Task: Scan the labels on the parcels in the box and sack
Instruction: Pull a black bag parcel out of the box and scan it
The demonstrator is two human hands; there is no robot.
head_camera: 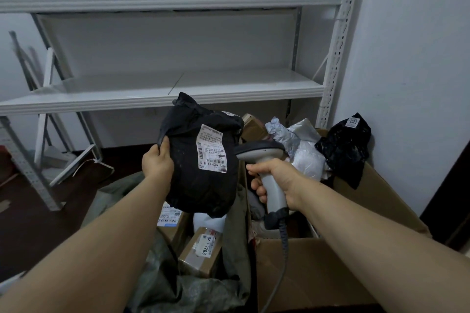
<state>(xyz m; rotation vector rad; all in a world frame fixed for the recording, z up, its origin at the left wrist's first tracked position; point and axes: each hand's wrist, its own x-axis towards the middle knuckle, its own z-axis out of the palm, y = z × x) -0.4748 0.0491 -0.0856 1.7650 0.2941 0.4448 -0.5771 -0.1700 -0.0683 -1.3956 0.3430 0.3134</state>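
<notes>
White steel shelving (pixel 178 89) backs the scene, with a sack (pixel 162 274) and a box (pixel 318 269) side by side on the floor below it. The left grip (pixel 157 160) pinches the upper left edge of one black parcel (pixel 201 185), held up over the sack. Its label (pixel 211 151) faces the camera, long axis near upright, with a barcode at the lower end (the print reads upside down). The right grip (pixel 277 175) is clenched round the handle of the one scanner (pixel 262 151). The scanner's head sits just right of the label and points left at it, so the right arm is the nearer. Counted: three more parcels (pixel 201 251) show in the sack, at least four in the box.
</notes>
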